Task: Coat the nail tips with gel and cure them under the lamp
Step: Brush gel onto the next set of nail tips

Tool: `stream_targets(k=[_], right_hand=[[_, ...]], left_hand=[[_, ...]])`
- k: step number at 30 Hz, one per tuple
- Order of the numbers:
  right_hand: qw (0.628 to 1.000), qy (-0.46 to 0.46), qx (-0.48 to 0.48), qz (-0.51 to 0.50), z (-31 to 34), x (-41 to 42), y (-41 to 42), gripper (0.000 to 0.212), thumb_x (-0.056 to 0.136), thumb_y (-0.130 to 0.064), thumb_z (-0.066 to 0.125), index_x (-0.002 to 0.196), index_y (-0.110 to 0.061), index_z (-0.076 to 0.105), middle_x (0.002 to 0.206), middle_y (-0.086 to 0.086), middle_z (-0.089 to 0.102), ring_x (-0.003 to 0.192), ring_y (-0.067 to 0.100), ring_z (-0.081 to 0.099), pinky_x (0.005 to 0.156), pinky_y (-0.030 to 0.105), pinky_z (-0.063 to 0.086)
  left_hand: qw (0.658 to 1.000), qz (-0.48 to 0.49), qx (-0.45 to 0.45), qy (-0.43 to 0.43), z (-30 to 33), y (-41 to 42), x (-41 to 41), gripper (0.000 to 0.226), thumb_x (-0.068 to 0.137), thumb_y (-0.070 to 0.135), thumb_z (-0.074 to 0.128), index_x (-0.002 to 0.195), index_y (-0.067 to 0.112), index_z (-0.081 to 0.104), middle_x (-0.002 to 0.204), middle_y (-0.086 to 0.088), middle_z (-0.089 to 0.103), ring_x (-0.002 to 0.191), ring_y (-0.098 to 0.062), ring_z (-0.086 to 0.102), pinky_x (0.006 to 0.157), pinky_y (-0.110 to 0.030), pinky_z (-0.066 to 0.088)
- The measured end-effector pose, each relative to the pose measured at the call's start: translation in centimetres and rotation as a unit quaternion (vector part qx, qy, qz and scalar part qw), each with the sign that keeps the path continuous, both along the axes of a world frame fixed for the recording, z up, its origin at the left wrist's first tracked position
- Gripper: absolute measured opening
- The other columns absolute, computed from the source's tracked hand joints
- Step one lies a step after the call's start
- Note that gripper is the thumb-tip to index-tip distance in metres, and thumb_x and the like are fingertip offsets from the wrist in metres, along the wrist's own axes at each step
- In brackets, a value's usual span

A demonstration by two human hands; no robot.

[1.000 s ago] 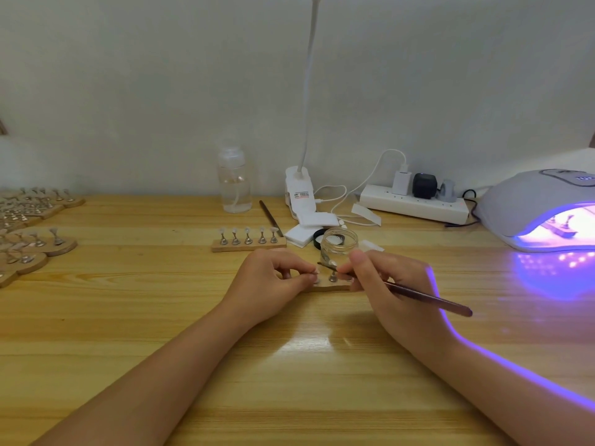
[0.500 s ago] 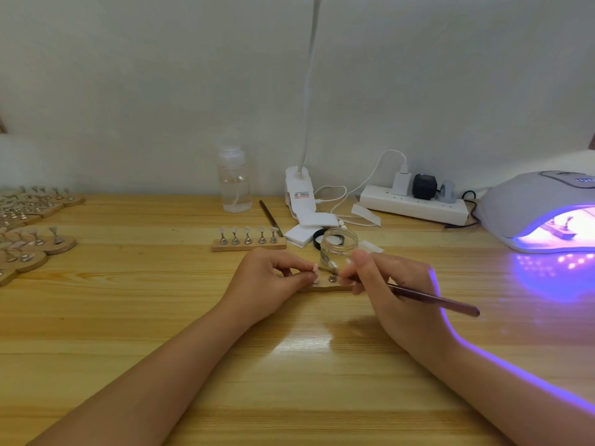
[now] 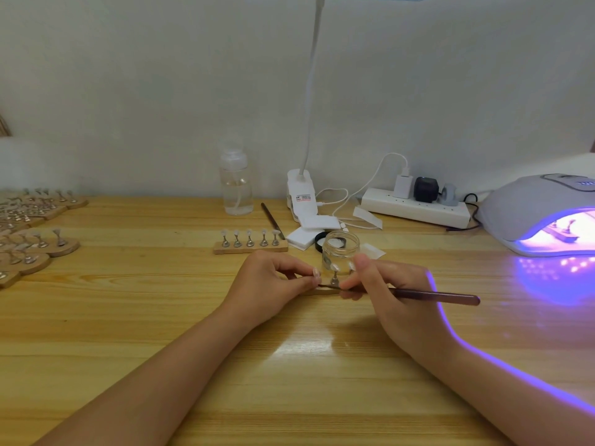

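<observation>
1. I see a wooden table (image 3: 128, 317) running back to a pale wall (image 3: 128, 75).
2. A clear plastic bottle (image 3: 236, 185) stands upright near the wall, partly filled with clear liquid.
3. Just right of it I make out a white clip lamp (image 3: 301, 191), its thin neck rising out of view.
4. A white power strip (image 3: 415, 207) lies along the wall with three plugs in it, and a white cable loops to a white plug.
</observation>
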State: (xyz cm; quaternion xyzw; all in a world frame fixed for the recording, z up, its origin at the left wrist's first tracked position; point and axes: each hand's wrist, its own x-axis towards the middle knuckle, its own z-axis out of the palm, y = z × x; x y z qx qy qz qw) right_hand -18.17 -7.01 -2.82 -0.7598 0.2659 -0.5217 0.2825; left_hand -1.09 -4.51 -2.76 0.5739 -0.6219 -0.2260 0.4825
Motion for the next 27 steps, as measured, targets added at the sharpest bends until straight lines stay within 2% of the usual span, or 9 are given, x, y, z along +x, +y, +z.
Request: stream_targets(k=[4,7,9,11,13,17,20,24,27], right_hand=[[0.999,0.012,-0.032,-0.013,0.19,-0.08,-0.14,0.025,0.089,-0.042,0.048,0.074,-0.036,0.067,0.076,-0.014,0.069,0.068,0.001,0.066,0.064,0.018,0.051],[1.000,-0.001,0.006,0.009,0.00,-0.01,-0.03,0.027,0.090,-0.043,0.054,0.070,-0.031,0.069,0.069,-0.012,0.070,0.062,0.000,0.065,0.060,0.012,0.050],[1.000,-0.018,0.020,0.014,0.01,-0.04,0.05,0.032,0.085,-0.045,0.051,0.066,-0.027,0.069,0.064,-0.008,0.069,0.057,0.002,0.064,0.058,0.014,0.049],[1.000,-0.013,-0.006,0.005,0.11,-0.07,-0.03,0.029,0.085,-0.043,0.047,0.070,-0.029,0.068,0.069,-0.009,0.069,0.061,0.002,0.064,0.060,0.016,0.050],[1.000,0.002,-0.020,0.002,0.19,-0.05,-0.13,0.023,0.089,-0.041,0.053,0.074,-0.032,0.067,0.073,-0.014,0.069,0.065,0.001,0.064,0.062,0.015,0.050],[0.999,-0.019,0.029,0.020,-0.02,0.04,-0.01,0.031,0.088,-0.043,0.055,0.065,-0.027,0.069,0.062,-0.005,0.069,0.054,0.003,0.062,0.056,0.016,0.050],[1.000,-0.012,-0.012,-0.002,0.15,0.03,-0.06,0.026,0.088,-0.042,0.050,0.070,-0.032,0.067,0.070,-0.009,0.069,0.059,0.004,0.063,0.059,0.018,0.050],[0.999,-0.020,0.032,0.020,0.11,0.11,0.01,0.031,0.086,-0.044,0.053,0.068,-0.025,0.070,0.065,-0.006,0.069,0.055,0.004,0.063,0.056,0.017,0.050],[1.000,-0.019,0.021,0.015,0.02,-0.02,0.01,0.029,0.087,-0.038,0.053,0.066,-0.025,0.069,0.063,-0.006,0.068,0.052,0.003,0.060,0.054,0.013,0.047]], left_hand=[[1.000,-0.004,0.003,0.002,0.01,-0.01,0.01,0.008,0.068,0.013,0.077,0.074,0.018,0.074,0.073,0.009,0.070,0.077,-0.015,0.062,0.063,-0.007,0.042],[1.000,-0.008,0.003,0.002,0.04,0.02,0.05,0.009,0.069,0.012,0.077,0.074,0.019,0.074,0.074,0.006,0.071,0.078,-0.017,0.062,0.068,-0.015,0.046],[1.000,-0.008,0.000,0.005,0.07,0.06,0.03,0.010,0.069,0.012,0.076,0.073,0.020,0.074,0.074,0.005,0.071,0.078,-0.017,0.063,0.072,-0.019,0.047],[1.000,-0.007,-0.001,0.001,0.06,0.03,-0.01,0.010,0.068,0.012,0.077,0.074,0.020,0.074,0.073,0.007,0.070,0.076,-0.014,0.062,0.071,-0.017,0.046],[1.000,-0.009,-0.001,0.003,0.04,-0.01,0.01,0.010,0.068,0.012,0.077,0.074,0.019,0.074,0.074,0.006,0.071,0.076,-0.015,0.062,0.072,-0.019,0.046],[1.000,-0.008,-0.005,0.007,-0.02,-0.05,0.03,0.012,0.068,0.012,0.076,0.072,0.023,0.073,0.075,0.005,0.071,0.079,-0.017,0.063,0.075,-0.025,0.049],[1.000,-0.009,-0.005,0.010,-0.08,-0.02,0.07,0.011,0.068,0.012,0.077,0.073,0.021,0.074,0.075,0.005,0.071,0.078,-0.016,0.063,0.073,-0.023,0.048],[1.000,-0.013,-0.002,0.014,-0.12,-0.01,0.08,0.012,0.068,0.010,0.076,0.073,0.021,0.073,0.077,0.000,0.072,0.081,-0.021,0.065,0.079,-0.033,0.052],[1.000,-0.016,-0.001,0.016,-0.09,-0.05,0.01,0.009,0.069,0.011,0.075,0.075,0.018,0.074,0.078,-0.003,0.072,0.083,-0.024,0.064,0.080,-0.036,0.052]])
